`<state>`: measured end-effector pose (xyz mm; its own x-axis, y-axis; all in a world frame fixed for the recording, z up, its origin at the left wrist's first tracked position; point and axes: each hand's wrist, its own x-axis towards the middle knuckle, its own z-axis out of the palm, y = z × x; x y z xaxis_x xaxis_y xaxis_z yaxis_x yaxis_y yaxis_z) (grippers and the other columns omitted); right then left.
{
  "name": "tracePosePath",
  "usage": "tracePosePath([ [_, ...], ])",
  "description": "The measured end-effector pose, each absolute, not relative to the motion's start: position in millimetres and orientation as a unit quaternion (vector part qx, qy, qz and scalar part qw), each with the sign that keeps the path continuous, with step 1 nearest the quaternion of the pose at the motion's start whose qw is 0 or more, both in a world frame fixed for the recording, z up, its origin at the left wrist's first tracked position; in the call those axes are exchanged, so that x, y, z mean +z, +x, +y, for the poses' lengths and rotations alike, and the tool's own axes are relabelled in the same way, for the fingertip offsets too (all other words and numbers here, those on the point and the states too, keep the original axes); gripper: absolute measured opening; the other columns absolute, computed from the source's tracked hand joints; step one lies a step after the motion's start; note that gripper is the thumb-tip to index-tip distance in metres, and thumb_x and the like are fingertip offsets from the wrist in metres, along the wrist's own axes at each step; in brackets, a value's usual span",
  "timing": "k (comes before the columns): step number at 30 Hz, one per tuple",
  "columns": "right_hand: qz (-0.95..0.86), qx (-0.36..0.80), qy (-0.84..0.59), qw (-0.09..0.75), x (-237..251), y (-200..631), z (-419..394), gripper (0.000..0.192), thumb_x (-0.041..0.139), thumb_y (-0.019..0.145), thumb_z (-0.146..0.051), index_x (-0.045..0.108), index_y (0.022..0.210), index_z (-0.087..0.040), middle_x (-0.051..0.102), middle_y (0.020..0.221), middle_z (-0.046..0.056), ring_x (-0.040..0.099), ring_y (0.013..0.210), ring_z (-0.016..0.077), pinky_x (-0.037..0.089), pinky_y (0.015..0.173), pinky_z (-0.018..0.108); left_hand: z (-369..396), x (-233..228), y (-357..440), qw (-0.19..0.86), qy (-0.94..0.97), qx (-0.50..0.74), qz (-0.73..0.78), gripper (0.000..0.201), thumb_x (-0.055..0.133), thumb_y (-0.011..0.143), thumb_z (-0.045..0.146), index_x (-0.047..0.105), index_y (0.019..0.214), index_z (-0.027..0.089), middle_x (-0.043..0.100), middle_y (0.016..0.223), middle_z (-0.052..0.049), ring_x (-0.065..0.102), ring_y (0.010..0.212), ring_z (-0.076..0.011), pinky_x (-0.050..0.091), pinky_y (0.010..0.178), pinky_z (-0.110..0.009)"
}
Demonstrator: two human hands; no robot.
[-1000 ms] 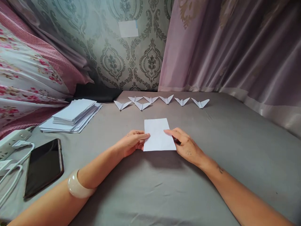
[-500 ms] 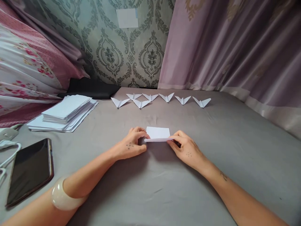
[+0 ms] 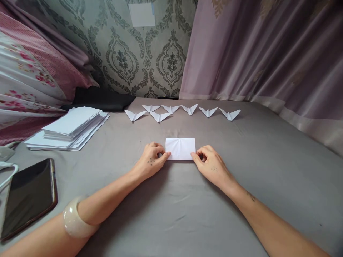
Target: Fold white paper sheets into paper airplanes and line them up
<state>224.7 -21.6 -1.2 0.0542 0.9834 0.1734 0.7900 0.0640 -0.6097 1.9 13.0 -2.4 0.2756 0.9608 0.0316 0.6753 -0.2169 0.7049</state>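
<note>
White paper: sheet (image 3: 180,149) now lies folded in half on the grey bed sheet (image 3: 171,200); a second ago it was a full upright rectangle, half a second ago its near edge was lifted mid-fold
Crease: faint lines fan from the top middle of the folded sheet
Left hand (image 3: 151,160): fingers curled, thumb and forefinger tip pinching the sheet's left near corner
Right hand (image 3: 211,166): fingers curled, pinching the right near corner
Reading: first fold looks finished, both hands pressing it flat
Behind: six folded paper planes (image 3: 189,109) in a row, apart from the sheet
Left side: paper stack (image 3: 71,126), phone (image 3: 28,196) nearer, bangle (image 3: 76,217) on left wrist
</note>
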Motion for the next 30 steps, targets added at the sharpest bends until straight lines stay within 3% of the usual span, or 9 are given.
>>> tracePosePath([
  [4, -0.7, 0.238, -0.618, 0.267, 3.4, 232.6, -27.1, 0.014, 0.061, 0.081, -0.037, 0.066, 0.079, -0.024, 0.059, 0.095, 0.001, 0.055, 0.068, 0.0117, 0.045, 0.065, 0.026, 9.2, 3.8, -3.4, 0.325, 0.755, 0.222, 0.525, 0.031, 0.056, 0.082, 0.049, 0.065, 0.076, 0.02, 0.057, 0.108, -0.007, 0.051, 0.098, -0.024, 0.045, 0.075, -0.032],
  [8, -0.716, 0.271, -0.594, 0.248, 7.9, 237.0, -33.7, 0.015, 0.057, 0.084, -0.036, 0.067, 0.081, -0.026, 0.059, 0.101, 0.0, 0.057, 0.069, 0.0109, 0.045, 0.064, 0.025, 4.3, 7.9, -6.8, 0.324, 0.777, 0.196, 0.503, 0.027, 0.058, 0.08, 0.047, 0.068, 0.08, 0.022, 0.056, 0.114, -0.006, 0.049, 0.103, -0.0252, 0.046, 0.077, -0.033],
  [15, -0.688, 0.208, -0.643, 0.264, 4.6, 228.8, -29.8, 0.032, 0.05, 0.089, -0.039, 0.059, 0.064, -0.021, 0.06, 0.095, 0.003, 0.054, 0.064, 0.0112, 0.044, 0.064, 0.028, 6.8, 3.9, 2.4, 0.298, 0.747, 0.224, 0.55, 0.036, 0.054, 0.083, 0.049, 0.065, 0.067, 0.019, 0.058, 0.104, -0.008, 0.049, 0.103, -0.0266, 0.045, 0.084, -0.038],
  [22, -0.694, 0.127, -0.665, 0.246, -4.7, 221.9, -24.0, 0.033, 0.048, 0.089, -0.036, 0.044, 0.059, -0.021, 0.055, 0.085, 0.003, 0.052, 0.063, 0.0126, 0.041, 0.059, 0.028, 7.4, 1.5, 8.5, 0.265, 0.747, 0.235, 0.563, 0.031, 0.053, 0.084, 0.041, 0.063, 0.068, 0.018, 0.056, 0.101, -0.01, 0.051, 0.1, -0.0271, 0.045, 0.082, -0.04],
  [30, -0.684, 0.125, -0.679, 0.236, -5.9, 221.6, -20.6, 0.034, 0.052, 0.085, -0.036, 0.044, 0.056, -0.021, 0.054, 0.084, 0.001, 0.051, 0.059, 0.011, 0.039, 0.057, 0.028, 6.6, 0.9, 9.0, 0.263, 0.747, 0.235, 0.563, 0.028, 0.055, 0.082, 0.039, 0.061, 0.064, 0.018, 0.056, 0.1, -0.009, 0.05, 0.102, -0.027, 0.044, 0.087, -0.042],
])
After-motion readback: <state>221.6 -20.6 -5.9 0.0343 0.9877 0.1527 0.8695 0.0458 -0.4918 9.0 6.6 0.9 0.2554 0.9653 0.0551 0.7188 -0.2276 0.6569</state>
